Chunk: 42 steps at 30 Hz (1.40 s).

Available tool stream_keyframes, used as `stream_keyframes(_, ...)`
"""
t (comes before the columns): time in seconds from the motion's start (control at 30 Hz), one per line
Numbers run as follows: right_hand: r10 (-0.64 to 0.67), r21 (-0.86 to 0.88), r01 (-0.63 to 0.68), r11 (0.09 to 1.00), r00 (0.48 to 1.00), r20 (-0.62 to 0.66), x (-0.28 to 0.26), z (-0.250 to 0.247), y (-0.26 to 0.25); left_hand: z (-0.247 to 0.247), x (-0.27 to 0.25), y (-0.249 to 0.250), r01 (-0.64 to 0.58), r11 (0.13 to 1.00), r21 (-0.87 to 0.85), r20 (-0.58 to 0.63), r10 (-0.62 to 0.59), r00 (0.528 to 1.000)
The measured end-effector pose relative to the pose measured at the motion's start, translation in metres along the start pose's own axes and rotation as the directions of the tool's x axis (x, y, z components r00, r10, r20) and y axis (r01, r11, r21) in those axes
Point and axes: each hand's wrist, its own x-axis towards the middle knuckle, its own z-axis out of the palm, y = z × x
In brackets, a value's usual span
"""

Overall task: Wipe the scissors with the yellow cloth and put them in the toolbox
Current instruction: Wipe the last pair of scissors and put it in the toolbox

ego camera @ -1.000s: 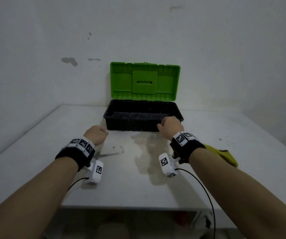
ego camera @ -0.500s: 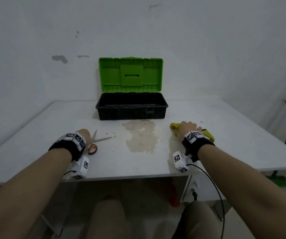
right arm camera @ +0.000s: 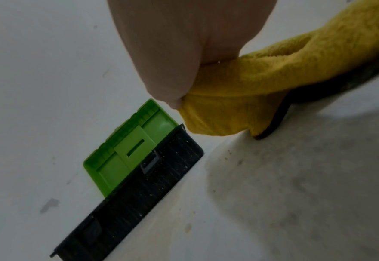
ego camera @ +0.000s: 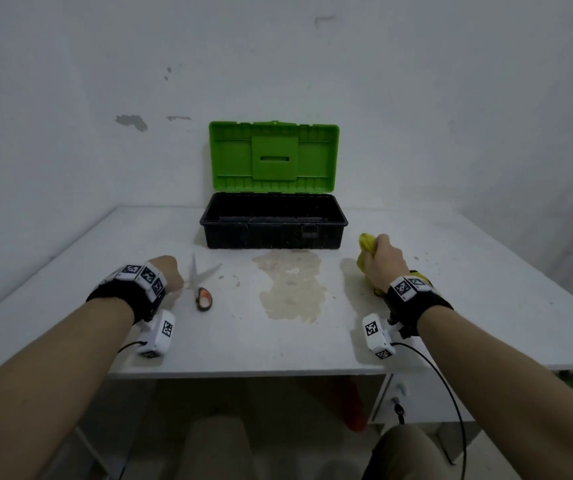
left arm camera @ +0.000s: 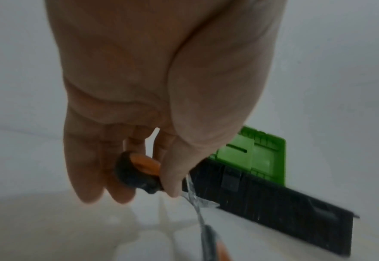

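Lying near table's [ego camera: 70,289] front-left edge: scissors [ego camera: 199,284], blades toward toolbox [ego camera: 273,233], handle pinched by left hand [ego camera: 164,271]; right hand [ego camera: 382,263] clutching yellow cloth [ego camera: 364,249], well apart.

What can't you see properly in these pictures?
- Toolbox floor: head view, hidden by its front wall and darkness.
- Scissors: head view, one handle hidden behind the left hand; left wrist view, blades blurred, tips cut off by the bottom edge.
- Cloth: right wrist view, cut off by the right edge; head view, mostly hidden by the right hand.
- Wristband markers: too small to read.
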Motion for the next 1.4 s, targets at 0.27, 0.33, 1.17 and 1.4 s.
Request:
stream_keyframes(0.27, -0.22, 0.511, 0.169, 0.843, 0.975, 0.041, -0.006, -0.018, -0.014, 0.004, -0.02, 0.052, -0.181, 0.645, -0.742, -0.018, 0.251, 0.968)
stream_keyframes(0.33, -0.234, 0.594, 0.163, 0.788, 0.971, 0.043, -0.011, -0.019, -0.016, 0.02, -0.028, 0.07, -0.184, 0.517, -0.836, -0.04, 0.278, 0.96)
stream_keyframes(1.17, -0.53, 0.324, 0.448, 0.833, 0.815, 0.235, -0.046, -0.026, -0.034, 0.095, -0.056, 0.156, -0.11, 0.41, -0.905, 0.12, 0.495, 0.861)
stream_keyframes(1.4, -0.47, 0.343, 0.408, 0.846, 0.875, 0.119, -0.048, -0.019, -0.032, 0.09, -0.062, 0.161, -0.148, 0.474, -0.868, 0.146, 0.528, 0.837)
